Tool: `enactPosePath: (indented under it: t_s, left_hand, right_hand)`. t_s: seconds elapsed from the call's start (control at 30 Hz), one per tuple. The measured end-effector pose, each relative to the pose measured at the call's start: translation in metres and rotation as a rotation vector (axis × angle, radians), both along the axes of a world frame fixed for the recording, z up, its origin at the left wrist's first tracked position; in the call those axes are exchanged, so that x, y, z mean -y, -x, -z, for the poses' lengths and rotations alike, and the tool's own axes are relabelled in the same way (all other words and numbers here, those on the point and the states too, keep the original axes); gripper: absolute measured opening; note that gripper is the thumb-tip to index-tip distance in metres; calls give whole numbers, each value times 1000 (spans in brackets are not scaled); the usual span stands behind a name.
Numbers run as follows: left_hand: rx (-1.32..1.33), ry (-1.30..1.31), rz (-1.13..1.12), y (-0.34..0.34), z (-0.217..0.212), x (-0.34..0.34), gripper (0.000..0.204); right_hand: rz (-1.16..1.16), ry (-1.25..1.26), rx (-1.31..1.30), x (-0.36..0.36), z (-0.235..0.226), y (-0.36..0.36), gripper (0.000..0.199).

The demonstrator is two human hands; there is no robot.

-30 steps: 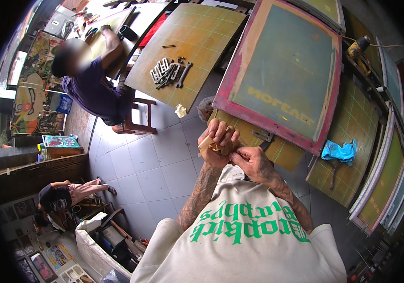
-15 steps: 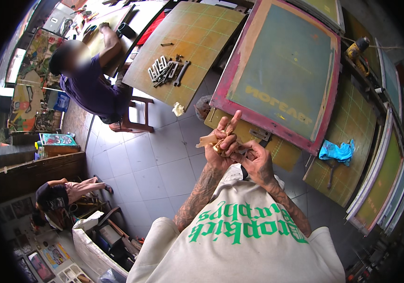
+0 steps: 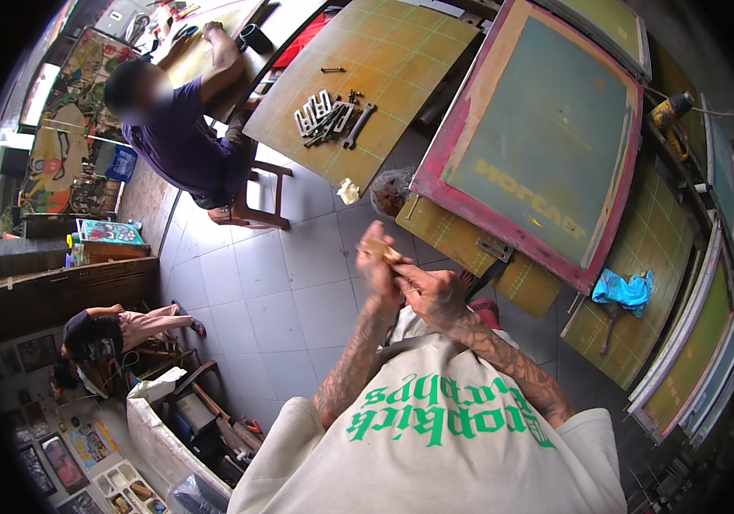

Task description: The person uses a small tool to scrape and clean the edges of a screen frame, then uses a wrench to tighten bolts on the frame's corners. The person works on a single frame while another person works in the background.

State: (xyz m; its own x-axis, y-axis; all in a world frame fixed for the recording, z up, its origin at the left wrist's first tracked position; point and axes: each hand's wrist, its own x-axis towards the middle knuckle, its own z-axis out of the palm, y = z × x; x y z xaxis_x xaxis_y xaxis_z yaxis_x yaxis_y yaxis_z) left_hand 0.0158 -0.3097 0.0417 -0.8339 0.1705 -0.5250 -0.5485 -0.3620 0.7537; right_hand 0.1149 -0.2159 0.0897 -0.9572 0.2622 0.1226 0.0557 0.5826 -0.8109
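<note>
In front of my shirt my two hands meet over a crumpled wad of tan tape (image 3: pixel 380 251). My left hand (image 3: pixel 375 272) cups the wad from below, its fingers partly smeared by motion. From the other side my right hand (image 3: pixel 432 295) presses on it with bent fingers. How the wad is folded is hidden between the hands. Beyond them, a large screen-printing frame (image 3: pixel 632 163) with a pink-red border lies tilted on the bench. A pale crumpled scrap (image 3: pixel 348 191) sits at the near corner of the yellowish board (image 3: pixel 392 77).
Metal clamps (image 3: pixel 314 113), bolts and a wrench (image 3: pixel 358 127) lie on the board. At right are a blue cloth (image 3: pixel 622 292), a yellow drill (image 3: pixel 672 110) and stacked frames (image 3: pixel 680 325). One person (image 3: pixel 182 128) sits at far left; another (image 3: pixel 97 332) is at lower left.
My hands have shifted slightly left and down. My left fingers, raised and tangled in the tape before, now bend over the compacted wad. The whole view has turned a little.
</note>
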Motion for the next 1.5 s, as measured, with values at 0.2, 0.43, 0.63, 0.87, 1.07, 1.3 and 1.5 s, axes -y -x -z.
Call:
enactPosePath:
  t_s: [0.2, 0.43, 0.63, 0.87, 1.07, 1.3, 1.5]
  left_hand:
    - [73, 59, -307, 110, 88, 44, 61]
    - [-198, 1032, 97, 144, 89, 14, 86]
    - [-629, 1213, 123, 142, 80, 2, 51]
    - [-634, 708, 49, 118, 12, -2, 31]
    - [48, 0, 199, 70, 19, 19, 20]
    - [-40, -410, 266, 0, -2, -11, 27]
    - [239, -255, 260, -11, -65, -22, 37]
  right_hand:
    - [70, 319, -43, -13, 10, -28, 23]
    - [398, 630, 99, -40, 42, -76, 17]
    - [396, 661, 93, -52, 29, -73, 20]
    - [382, 626, 43, -65, -2, -54, 25]
    - [211, 771, -117, -47, -15, -14, 24]
    - [118, 709, -184, -19, 1, 21, 23]
    - [115, 593, -300, -21, -1, 21, 34]
